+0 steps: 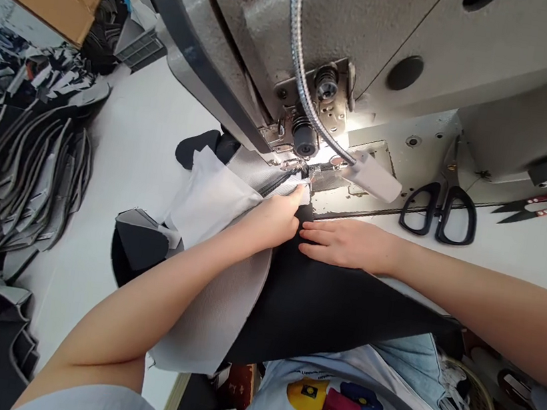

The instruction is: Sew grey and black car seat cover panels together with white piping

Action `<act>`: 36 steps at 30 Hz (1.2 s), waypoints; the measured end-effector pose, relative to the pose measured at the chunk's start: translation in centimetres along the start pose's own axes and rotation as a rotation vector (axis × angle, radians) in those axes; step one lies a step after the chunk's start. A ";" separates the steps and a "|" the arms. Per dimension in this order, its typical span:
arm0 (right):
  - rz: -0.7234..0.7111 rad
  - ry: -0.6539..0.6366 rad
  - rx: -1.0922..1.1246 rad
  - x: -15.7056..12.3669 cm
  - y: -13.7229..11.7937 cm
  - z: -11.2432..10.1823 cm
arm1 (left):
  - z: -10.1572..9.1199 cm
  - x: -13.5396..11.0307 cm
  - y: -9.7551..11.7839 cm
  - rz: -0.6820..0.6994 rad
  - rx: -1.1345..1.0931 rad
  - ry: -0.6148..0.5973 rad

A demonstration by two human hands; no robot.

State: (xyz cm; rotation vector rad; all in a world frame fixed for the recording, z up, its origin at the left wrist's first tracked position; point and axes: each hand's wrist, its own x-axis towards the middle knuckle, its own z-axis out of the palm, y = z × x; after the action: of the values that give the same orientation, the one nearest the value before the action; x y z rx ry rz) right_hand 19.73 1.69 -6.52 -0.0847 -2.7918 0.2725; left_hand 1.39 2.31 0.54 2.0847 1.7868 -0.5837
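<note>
At the presser foot [308,168], the left hand [272,218] pinches grey mesh fabric [211,318]. The right hand [343,244] lies flat on black fabric [320,312], just apart

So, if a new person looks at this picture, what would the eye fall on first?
A big grey industrial sewing machine fills the top, its lamp lighting the needle area. Just below, the left hand and right hand press black and pale fabric layers. Black-handled scissors lie at right.
</note>
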 end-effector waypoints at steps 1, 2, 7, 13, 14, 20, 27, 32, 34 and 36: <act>0.023 0.005 0.042 -0.2 0.4 0.2 | -0.1 0.2 0.1 -0.010 -0.014 0.003; 0.055 0.012 0.088 -0.5 0.8 0.4 | -0.1 0.3 0.1 -0.010 -0.024 0.012; 0.166 0.032 0.238 -1.3 2.3 1.4 | 0.2 0.8 0.5 0.072 -0.010 0.114; 0.137 0.046 0.245 -1.3 2.0 0.2 | 2.0 -1.0 0.2 0.196 0.096 0.269; 0.127 0.051 0.236 -1.3 1.9 0.0 | 2.4 -1.4 0.1 0.218 0.104 0.265; 0.094 0.028 0.202 -1.4 1.8 -0.4 | 3.6 -2.1 -1.4 0.255 0.270 0.298; 0.069 -0.034 0.131 -1.4 1.5 -0.6 | 2.2 -1.4 -2.1 0.276 0.259 0.222; 0.084 -0.007 0.062 -1.4 1.4 -0.5 | 2.1 -1.4 -1.8 0.261 0.220 0.214; 0.084 0.008 0.036 -1.4 1.5 -0.6 | 2.2 -1.2 -1.6 0.261 0.226 0.226; 0.110 0.021 -0.007 -1.4 1.6 -0.7 | 2.3 -0.8 -1.4 0.254 0.223 0.226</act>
State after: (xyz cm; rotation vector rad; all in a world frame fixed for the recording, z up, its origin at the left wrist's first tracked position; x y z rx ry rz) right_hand 21.36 3.21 -6.63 -0.2418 -2.7719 0.2868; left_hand -0.34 0.69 -0.97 2.5718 1.5905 -0.5129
